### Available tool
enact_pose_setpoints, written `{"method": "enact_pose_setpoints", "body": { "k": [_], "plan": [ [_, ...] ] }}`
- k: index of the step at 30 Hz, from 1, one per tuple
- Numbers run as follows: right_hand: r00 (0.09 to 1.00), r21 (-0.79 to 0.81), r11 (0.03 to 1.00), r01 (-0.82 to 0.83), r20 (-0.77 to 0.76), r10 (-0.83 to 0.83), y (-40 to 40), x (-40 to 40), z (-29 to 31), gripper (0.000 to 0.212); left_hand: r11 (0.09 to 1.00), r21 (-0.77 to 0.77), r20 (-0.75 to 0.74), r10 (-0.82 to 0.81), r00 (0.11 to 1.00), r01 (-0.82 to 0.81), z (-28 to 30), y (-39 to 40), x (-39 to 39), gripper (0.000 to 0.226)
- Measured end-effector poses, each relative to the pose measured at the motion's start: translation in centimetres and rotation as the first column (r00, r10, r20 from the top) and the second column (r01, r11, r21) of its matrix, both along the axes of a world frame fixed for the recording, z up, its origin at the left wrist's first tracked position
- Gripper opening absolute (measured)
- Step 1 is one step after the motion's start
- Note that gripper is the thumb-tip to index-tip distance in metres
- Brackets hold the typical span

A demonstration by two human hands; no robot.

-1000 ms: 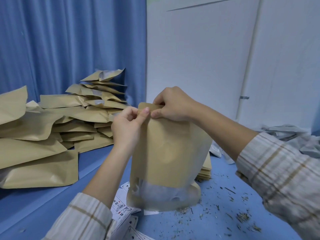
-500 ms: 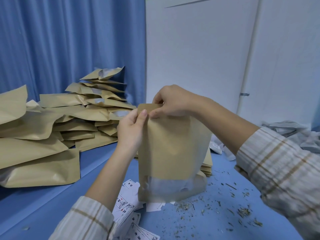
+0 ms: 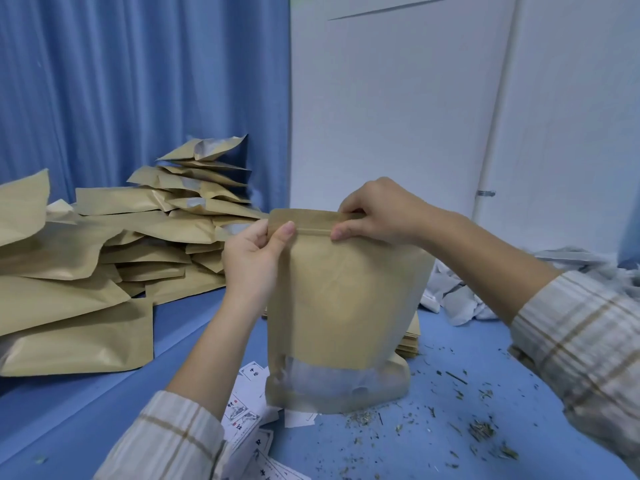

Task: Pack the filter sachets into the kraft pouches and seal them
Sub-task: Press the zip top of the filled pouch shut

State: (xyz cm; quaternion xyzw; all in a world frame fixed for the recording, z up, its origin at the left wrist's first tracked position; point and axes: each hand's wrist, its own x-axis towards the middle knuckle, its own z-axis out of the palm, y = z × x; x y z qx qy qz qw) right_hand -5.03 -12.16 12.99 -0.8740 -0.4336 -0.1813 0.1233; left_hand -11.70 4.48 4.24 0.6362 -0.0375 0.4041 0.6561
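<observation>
A kraft pouch (image 3: 341, 306) stands upright on the blue table, bulging, with a frosted window near its bottom through which pale contents show. My left hand (image 3: 254, 258) pinches the pouch's top left corner, thumb on the front at the zip line. My right hand (image 3: 377, 211) pinches the top edge further right, thumb and fingers on the zip strip. A heap of white filter sachets (image 3: 453, 296) lies behind the pouch at the right.
A big pile of kraft pouches (image 3: 114, 258) fills the left side against a blue curtain. A flat stack of pouches (image 3: 410, 337) sits behind the held one. Printed cards (image 3: 249, 420) lie under my left arm. Dry herb crumbs (image 3: 478, 427) litter the table at right.
My right hand has slid rightward along the pouch's top strip, away from my left hand. The pouch has shifted slightly right and nearer.
</observation>
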Motion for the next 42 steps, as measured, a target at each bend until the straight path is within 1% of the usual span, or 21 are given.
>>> {"method": "enact_pose_setpoints", "body": {
  "k": [3, 6, 9, 13, 16, 19, 21, 23, 25, 26, 29, 31, 32, 33, 34, 36, 37, 38, 39, 40, 42],
  "plan": [
    [1.0, 0.019, 1.0, -0.007, -0.024, 0.007, -0.8, 0.4, 0.0, 0.034, 0.999, -0.033, 0.022, 0.022, 0.999, -0.022, -0.2, 0.7, -0.1, 0.012],
    [1.0, -0.009, 1.0, 0.006, -0.003, -0.006, -1.5, 0.8, -0.3, 0.033, 1.0, 0.012, 0.042, 0.027, 0.999, -0.028, -0.2, 1.3, -0.2, 0.017],
    [1.0, 0.038, 0.999, 0.014, -0.023, -0.013, -2.1, 1.2, -0.4, 0.032, 0.999, -0.016, 0.047, 0.047, 0.998, -0.046, -0.2, 1.7, -0.2, 0.016],
    [0.999, 0.059, 0.998, 0.012, -0.032, -0.01, -3.1, 1.9, -0.6, 0.023, 0.999, -0.02, 0.069, 0.045, 0.997, -0.044, -0.3, 2.4, -0.2, 0.015],
    [0.999, 0.127, 0.992, 0.016, -0.053, -0.009, -3.8, 2.5, -1.1, 0.029, 0.998, -0.041, 0.071, 0.054, 0.996, -0.051, -0.4, 3.0, -0.1, 0.016],
    [0.999, 0.143, 0.989, 0.032, -0.036, -0.027, -4.4, 3.1, -1.6, 0.036, 0.998, -0.036, 0.065, 0.056, 0.996, -0.054, -0.6, 3.3, -0.2, 0.013],
    [0.997, 0.181, 0.983, 0.04, -0.065, -0.029, -4.7, 3.3, -2.0, 0.028, 0.998, -0.042, 0.065, 0.04, 0.997, -0.037, -0.6, 3.4, -0.2, 0.013],
    [0.996, 0.185, 0.981, 0.059, -0.077, -0.045, -4.9, 3.4, -2.2, 0.02, 0.999, -0.039, 0.062, 0.027, 0.998, -0.025, -0.6, 3.3, -0.1, 0.013],
    [0.997, 0.17, 0.984, 0.058, -0.057, -0.049, -5.3, 3.6, -2.5, 0.03, 0.999, -0.045, 0.065, 0.03, 0.997, -0.027, -0.6, 3.4, -0.1, 0.014],
    [0.998, 0.188, 0.981, 0.052, -0.054, -0.042, -5.5, 3.7, -2.6, 0.034, 0.999, -0.04, 0.071, 0.032, 0.997, -0.03, -0.7, 3.6, -0.1, 0.014],
    [0.996, 0.311, 0.95, 0.025, -0.087, 0.003, -6.1, 3.9, -3.2, 0.027, 1.0, -0.013, 0.075, 0.023, 0.997, -0.022, -0.6, 3.6, -0.2, 0.015],
    [0.993, 0.323, 0.945, 0.051, -0.122, -0.012, -6.0, 3.9, -3.7, 0.029, 1.0, -0.015, 0.066, 0.022, 0.998, -0.021, -0.7, 3.6, -0.1, 0.013],
    [0.989, 0.344, 0.937, 0.058, -0.147, -0.007, -5.9, 3.8, -4.0, 0.028, 0.999, -0.023, 0.067, 0.024, 0.997, -0.023, -0.8, 3.6, 0.0, 0.012],
    [0.98, 0.405, 0.913, 0.056, -0.197, 0.028, -5.9, 4.0, -4.3, 0.022, 0.999, -0.024, 0.064, 0.036, 0.997, -0.034, -0.9, 3.8, 0.0, 0.011],
    [0.956, 0.496, 0.867, 0.054, -0.275, 0.098, -5.8, 3.9, -4.8, 0.017, 0.998, -0.02, 0.06, 0.057, 0.997, -0.056, -1.3, 4.2, 0.1, 0.017],
    [0.867, 0.645, 0.761, 0.07, -0.417, 0.273, -5.9, 4.0, -6.6, 0.029, 0.998, -0.03, 0.029, 0.048, 0.998, -0.047, -2.3, 5.0, 0.2, 0.029],
    [0.823, 0.667, 0.741, 0.079, -0.463, 0.329, -5.8, 4.0, -7.9, 0.033, 0.998, -0.059, 0.001, -0.007, 1.0, 0.007, -2.9, 5.3, 0.2, 0.029],
    [0.78, 0.666, 0.741, 0.085, -0.507, 0.366, -5.7, 4.0, -9.3, 0.038, 0.993, -0.077, -0.04, -0.092, 0.995, 0.089, -3.9, 5.6, 0.1, 0.032],
    [0.737, 0.652, 0.753, 0.085, -0.55, 0.393, -5.5, 3.9, -10.8, 0.043, 0.982, -0.084, -0.105, -0.175, 0.979, 0.167, -5.0, 5.8, 0.0, 0.039],
    [0.688, 0.643, 0.761, 0.089, -0.592, 0.419, -5.2, 3.9, -12.3, 0.047, 0.973, -0.069, -0.208, -0.231, 0.951, 0.221, -6.3, 6.0, -0.1, 0.048],
    [0.591, 0.621, 0.777, 0.103, -0.667, 0.454, -5.0, 3.7, -15.4, 0.053, 0.957, -0.014, -0.449, -0.265, 0.853, 0.29, -9.3, 6.1, -0.7, 0.059]
  ]
}}
